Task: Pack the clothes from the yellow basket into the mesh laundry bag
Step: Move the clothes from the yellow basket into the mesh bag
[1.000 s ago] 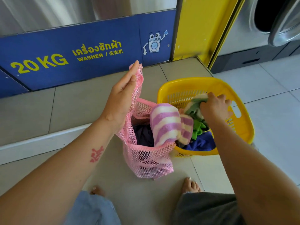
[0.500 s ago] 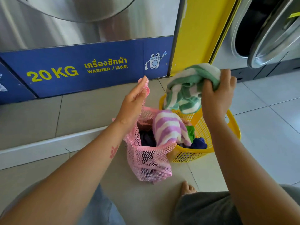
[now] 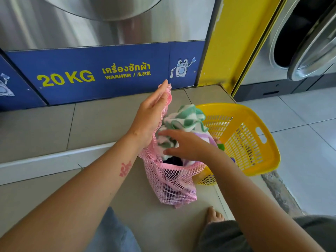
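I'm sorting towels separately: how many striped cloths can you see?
2. The green-striped cloth sits at the mouth of the pink mesh bag, under the right hand; the purple-striped cloth peeks out behind that hand. Others may be hidden.

Steel washer front straight ahead of me. Blue panel under it, yellow print: "20 KG", "WASHER", plus Thai and Chinese text. Cartoon washer sticker at the panel's right end. Yellow pillar right of that. Second washer past the pillar, door swung open, drum dark. Beige tiled step below the panel, paler floor tiles to my right.
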A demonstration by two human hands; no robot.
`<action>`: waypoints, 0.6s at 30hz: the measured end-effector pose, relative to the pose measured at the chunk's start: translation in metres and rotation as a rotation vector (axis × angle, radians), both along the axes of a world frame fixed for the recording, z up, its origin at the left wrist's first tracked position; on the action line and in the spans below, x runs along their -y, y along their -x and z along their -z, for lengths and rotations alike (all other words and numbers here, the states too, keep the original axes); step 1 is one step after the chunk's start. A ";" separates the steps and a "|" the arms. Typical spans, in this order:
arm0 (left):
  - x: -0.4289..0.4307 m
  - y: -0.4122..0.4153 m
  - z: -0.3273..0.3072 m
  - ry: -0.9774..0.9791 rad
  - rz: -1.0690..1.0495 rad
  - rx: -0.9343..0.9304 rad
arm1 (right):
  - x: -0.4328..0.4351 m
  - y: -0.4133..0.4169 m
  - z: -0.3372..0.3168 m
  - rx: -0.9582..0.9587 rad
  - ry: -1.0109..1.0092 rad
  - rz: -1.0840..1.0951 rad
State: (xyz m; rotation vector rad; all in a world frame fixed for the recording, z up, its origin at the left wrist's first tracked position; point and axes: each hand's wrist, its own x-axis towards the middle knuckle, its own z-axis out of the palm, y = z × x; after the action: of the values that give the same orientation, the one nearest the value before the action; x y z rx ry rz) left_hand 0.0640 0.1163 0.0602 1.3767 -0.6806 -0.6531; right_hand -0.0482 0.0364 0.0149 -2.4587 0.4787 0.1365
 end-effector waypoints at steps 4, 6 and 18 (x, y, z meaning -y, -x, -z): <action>-0.005 -0.007 0.001 -0.024 -0.014 0.035 | 0.008 -0.002 0.003 0.167 0.022 0.165; -0.008 -0.009 0.003 -0.034 -0.018 0.043 | 0.022 -0.002 0.003 0.264 0.285 0.280; -0.020 -0.018 0.005 -0.029 -0.047 -0.026 | 0.066 -0.014 0.022 -0.151 0.397 0.459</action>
State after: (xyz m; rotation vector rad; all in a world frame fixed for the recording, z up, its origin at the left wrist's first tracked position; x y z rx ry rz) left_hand 0.0820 0.1359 0.0552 1.4052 -0.6183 -0.6441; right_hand -0.0345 -0.0300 -0.0069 -2.6475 1.2214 0.0374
